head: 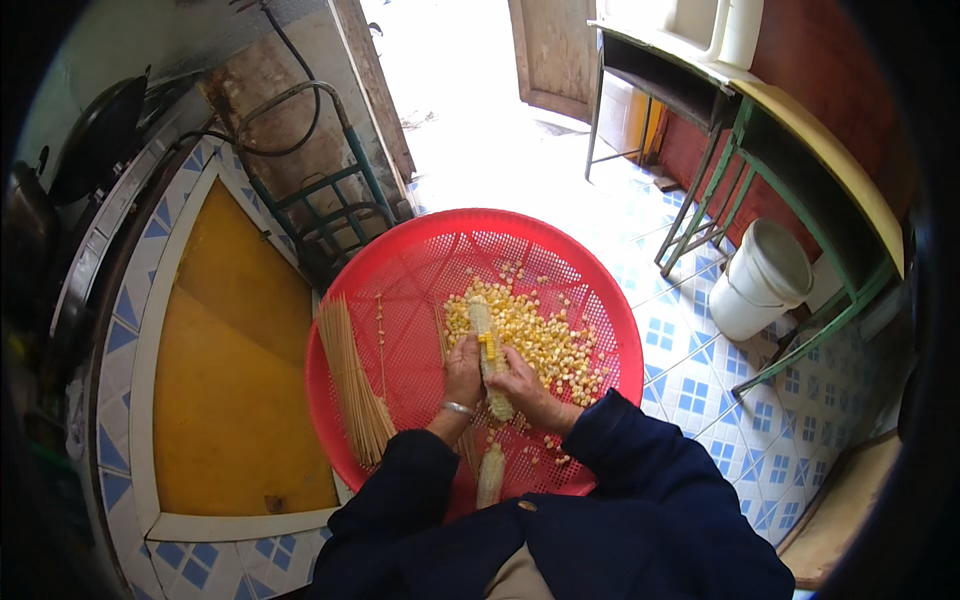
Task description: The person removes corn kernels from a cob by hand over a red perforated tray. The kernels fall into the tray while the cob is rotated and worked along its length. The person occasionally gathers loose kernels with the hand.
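Between both hands is a mostly stripped corn cob, with a short patch of yellow kernels left on its side. My left hand grips it from the left, a silver bangle on the wrist. From the right, my right hand closes around its lower half. Loose corn kernels lie heaped beneath and right of the cob in a red perforated plastic basket. A second bare cob rests near my body. Along the basket's left side lies a bundle of thin wooden skewers; beside it, one skewer carries several kernels.
Left stands a tiled counter with a yellow panel, a wok above it. A metal hand truck leans beyond the basket, near the bright doorway. At right are green-framed desks and a white bucket on the tiled floor.
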Available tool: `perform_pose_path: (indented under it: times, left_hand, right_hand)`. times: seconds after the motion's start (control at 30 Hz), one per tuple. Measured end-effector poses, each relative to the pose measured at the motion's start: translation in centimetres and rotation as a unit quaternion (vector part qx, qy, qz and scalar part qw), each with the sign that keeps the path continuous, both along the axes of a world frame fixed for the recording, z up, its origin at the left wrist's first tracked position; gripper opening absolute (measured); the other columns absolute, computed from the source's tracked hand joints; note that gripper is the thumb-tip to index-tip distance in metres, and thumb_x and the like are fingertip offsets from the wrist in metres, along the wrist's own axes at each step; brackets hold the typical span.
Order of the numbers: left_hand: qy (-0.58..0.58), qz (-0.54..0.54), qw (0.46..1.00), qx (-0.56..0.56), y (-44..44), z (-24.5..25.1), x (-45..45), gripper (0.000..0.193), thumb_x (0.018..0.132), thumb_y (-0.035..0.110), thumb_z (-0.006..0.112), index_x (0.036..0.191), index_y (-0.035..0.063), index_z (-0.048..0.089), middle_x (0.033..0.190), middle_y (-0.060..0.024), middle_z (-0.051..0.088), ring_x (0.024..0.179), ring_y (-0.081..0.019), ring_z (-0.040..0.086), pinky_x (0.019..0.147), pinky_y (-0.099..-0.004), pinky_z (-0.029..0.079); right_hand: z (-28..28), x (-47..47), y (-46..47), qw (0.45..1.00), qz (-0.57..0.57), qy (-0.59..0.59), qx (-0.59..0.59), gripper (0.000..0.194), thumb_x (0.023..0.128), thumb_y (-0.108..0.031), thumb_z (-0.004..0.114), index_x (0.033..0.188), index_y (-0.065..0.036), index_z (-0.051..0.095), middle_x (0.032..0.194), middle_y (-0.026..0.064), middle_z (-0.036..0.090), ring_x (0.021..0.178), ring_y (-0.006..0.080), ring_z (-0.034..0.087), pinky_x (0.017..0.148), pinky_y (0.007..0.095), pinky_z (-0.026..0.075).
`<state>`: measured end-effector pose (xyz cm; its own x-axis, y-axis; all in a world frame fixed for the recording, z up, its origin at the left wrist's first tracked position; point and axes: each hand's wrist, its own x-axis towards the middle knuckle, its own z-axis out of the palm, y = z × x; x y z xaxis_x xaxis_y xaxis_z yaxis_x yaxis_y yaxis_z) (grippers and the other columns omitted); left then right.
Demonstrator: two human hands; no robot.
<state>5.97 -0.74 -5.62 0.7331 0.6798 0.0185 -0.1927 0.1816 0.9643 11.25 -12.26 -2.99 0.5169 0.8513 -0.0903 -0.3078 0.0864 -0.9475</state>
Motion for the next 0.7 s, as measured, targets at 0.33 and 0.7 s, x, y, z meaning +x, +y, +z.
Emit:
perform_pose_path:
  times: [0.33, 0.7]
  left_hand:
    - [0.138, 0.003, 0.961, 0.238, 0.1, 1.5, -1.1, 0.061, 0.094, 0.054, 0.034, 0.099, -0.0026, 0.056, 0.079, -0.0151, 0.06, 0.075, -0.0252, 0.058, 0.069, -0.036, 0.044]
    - [0.099, -0.052, 0.986, 0.125, 1.2, 0.8, -1.2, 0.068, 0.092, 0.06, 0.032, 0.092, -0.0025, 0.057, 0.075, -0.0102, 0.056, 0.072, -0.0188, 0.054, 0.066, -0.0331, 0.043]
  right_hand:
    - [-2.7, 0.5, 0.1, 0.889, 0.063, -0.44, -0.108, 0.078, 0.077, -0.024, 0.06, 0.135, 0.007, 0.021, 0.107, 0.0334, 0.053, 0.102, 0.0364, 0.057, 0.084, 0.04, 0.046]
    - [1.0, -1.4, -0.1, 0.998, 0.013, -0.05, -0.046, 0.075, 0.084, -0.027, 0.061, 0.137, 0.006, 0.02, 0.119, 0.0189, 0.049, 0.105, 0.0226, 0.052, 0.086, 0.032, 0.045]
